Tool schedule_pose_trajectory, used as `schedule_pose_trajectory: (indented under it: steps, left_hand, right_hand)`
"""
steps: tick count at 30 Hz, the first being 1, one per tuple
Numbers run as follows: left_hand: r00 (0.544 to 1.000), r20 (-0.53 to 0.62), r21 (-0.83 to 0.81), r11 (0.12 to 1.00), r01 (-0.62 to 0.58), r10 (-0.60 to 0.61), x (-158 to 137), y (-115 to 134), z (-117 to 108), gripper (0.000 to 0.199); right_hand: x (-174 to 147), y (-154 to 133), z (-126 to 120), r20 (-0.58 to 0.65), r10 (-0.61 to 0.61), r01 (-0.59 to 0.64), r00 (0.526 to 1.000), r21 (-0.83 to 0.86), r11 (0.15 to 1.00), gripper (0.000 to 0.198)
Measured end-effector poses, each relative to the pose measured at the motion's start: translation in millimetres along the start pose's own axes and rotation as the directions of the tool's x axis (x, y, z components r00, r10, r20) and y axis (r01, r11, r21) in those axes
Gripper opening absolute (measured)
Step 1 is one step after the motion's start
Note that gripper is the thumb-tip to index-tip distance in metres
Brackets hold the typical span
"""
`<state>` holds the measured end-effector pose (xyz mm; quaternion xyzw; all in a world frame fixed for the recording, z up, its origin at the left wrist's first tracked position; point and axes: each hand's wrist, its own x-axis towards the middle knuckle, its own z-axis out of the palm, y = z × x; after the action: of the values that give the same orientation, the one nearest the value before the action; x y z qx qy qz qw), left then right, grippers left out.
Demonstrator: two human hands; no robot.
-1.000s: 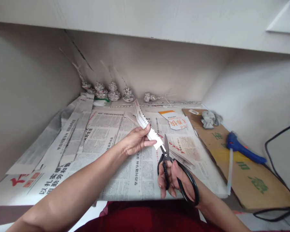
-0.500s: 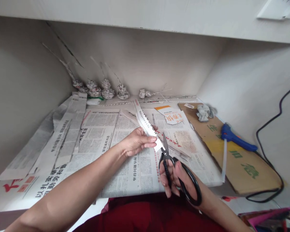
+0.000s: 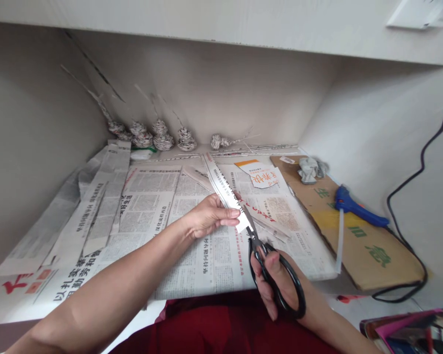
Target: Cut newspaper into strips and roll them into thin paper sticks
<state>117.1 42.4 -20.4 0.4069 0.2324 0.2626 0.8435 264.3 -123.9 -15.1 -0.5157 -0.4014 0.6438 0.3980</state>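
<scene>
Four borders frame the newspaper sheet [image 3: 192,265]: a near edge just before the person's red garment [image 3: 210,327]; a far side backed by thin paper rods [image 3: 243,151] and five gourd-shaped paper weavings [image 3: 163,135]; a left side overlapped by cut newspaper pieces [image 3: 96,196]; and a right side flanked by a cardboard panel [image 3: 391,275] bearing a blue glue gun [image 3: 362,206] and a crumpled grey cloth [image 3: 308,169]. An overhead panel [image 3: 206,29] spans the space well above the sheet's far side; open room is greatest over the sheet's middle. A printed card [image 3: 264,178] lies on the sheet's far right part. Above the sheet's middle, the paper strip [image 3: 223,191] slants from far left to near right. The left hand [image 3: 208,216] pinches it near its lower end, thumb pressed toward the fingers. The right hand [image 3: 280,278], over the sheet's near edge, is curled through the black handles of the scissors [image 3: 257,242], which stand apart. Their blades, pointing toward the sheet's far side, meet the strip's near end; whether paper lies between them cannot be told.
</scene>
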Motion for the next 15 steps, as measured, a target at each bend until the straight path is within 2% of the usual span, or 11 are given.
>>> schedule_pose_trajectory:
  steps: [3, 8, 12, 15]
  left_hand:
    - [1.0, 0.0, 0.0, 1.0, 0.014, -0.014, 0.0, -0.9, 1.4, 0.04]
    - [0.999, -0.007, 0.019, 0.999, 0.041, -0.041, 1.6, -1.9, -1.1, 0.041]
    - [0.999, -0.035, 0.002, 1.0, 0.018, -0.018, 4.3, 0.1, -7.5, 0.033]
    - [0.999, -0.045, -0.015, 1.0, 0.013, -0.014, 5.8, 0.1, -10.0, 0.034]
  right_hand:
    - [-1.1, 0.2, 2.4, -0.052, 0.083, -0.086, 0.995, -0.041, 0.995, 0.059]
    - [-5.7, 4.1, -1.6, -0.099, 0.134, -0.143, 0.986, -0.086, 0.986, 0.06]
    - [-12.6, 4.3, -7.1, -0.096, 0.165, -0.174, 0.982, -0.094, 0.98, 0.06]
    - [-17.1, 4.6, -9.4, -0.074, 0.175, -0.182, 0.982, -0.093, 0.979, 0.057]
